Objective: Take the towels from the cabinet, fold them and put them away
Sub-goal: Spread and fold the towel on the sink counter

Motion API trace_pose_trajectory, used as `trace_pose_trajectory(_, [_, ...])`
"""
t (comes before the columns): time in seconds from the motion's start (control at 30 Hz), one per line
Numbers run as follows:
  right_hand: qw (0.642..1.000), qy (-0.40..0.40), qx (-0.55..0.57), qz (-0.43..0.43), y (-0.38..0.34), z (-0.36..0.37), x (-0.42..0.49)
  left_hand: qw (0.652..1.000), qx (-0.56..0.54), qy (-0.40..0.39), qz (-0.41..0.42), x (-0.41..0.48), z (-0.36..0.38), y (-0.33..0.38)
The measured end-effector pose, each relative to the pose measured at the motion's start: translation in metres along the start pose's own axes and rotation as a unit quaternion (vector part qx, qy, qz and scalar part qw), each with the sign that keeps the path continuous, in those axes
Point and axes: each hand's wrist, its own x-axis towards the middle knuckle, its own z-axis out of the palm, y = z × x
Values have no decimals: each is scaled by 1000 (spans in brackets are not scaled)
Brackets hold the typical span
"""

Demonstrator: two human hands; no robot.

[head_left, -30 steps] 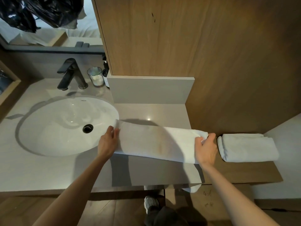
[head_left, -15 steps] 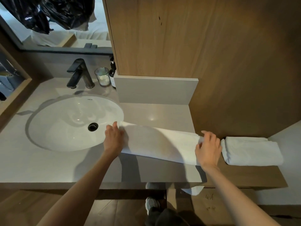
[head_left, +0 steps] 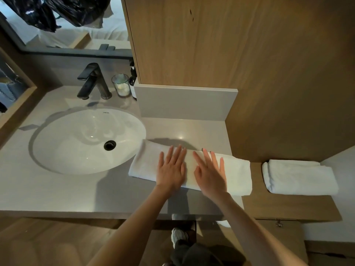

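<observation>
Grey worktop [head_left: 57, 189], wood-panelled room; sink [head_left: 76, 143] at left end. Glass [head_left: 120, 85] of white bits at back edge. Left hand [head_left: 171, 169], right hand [head_left: 210, 173] flat, fingers released, pressing folded towel [head_left: 238, 175] at right end.

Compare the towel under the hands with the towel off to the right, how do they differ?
The long towel lies on the grey counter, the compact towel on the wooden ledge. The left hand and right hand press flat on the long towel; the compact towel lies untouched. Both are white.
</observation>
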Motion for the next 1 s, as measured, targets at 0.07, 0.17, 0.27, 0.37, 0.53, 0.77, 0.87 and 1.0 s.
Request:
trace_pose_trajectory(0.07, [1000,-5,-5,4,19,-4,-4,1000,0,7,12,-2,-3,-8])
trace_pose_trajectory(0.17, [998,-40,-29,29,51,-14,-10,1000,9,9,-2,-4,-6,-26])
trace_pose_trajectory(0.27, [998,-43,-36,28,67,-19,-18,999,11,20,-35,-11,-6,-48])
trace_pose_trajectory(0.37, [997,-40,-52,42,67,-22,-22,997,9,25,-70,-18,-10,-66])
trace_pose_trajectory(0.53, [991,-83,-94,54,67,-26,-17,987,-79,-4,-140,-29,-23,-81])
trace_pose_trajectory(0.77, [996,-74,25,-39,26,-41,11,968,-201,43,-141,-32,-34,-85])
trace_pose_trajectory(0.87, [989,-105,92,-58,2,-47,32,972,-173,92,-133,-33,-29,-85])
trace_pose_trajectory(1.0, [981,-178,65,-52,-18,-45,66,964,-198,70,-165,-28,-26,-90])
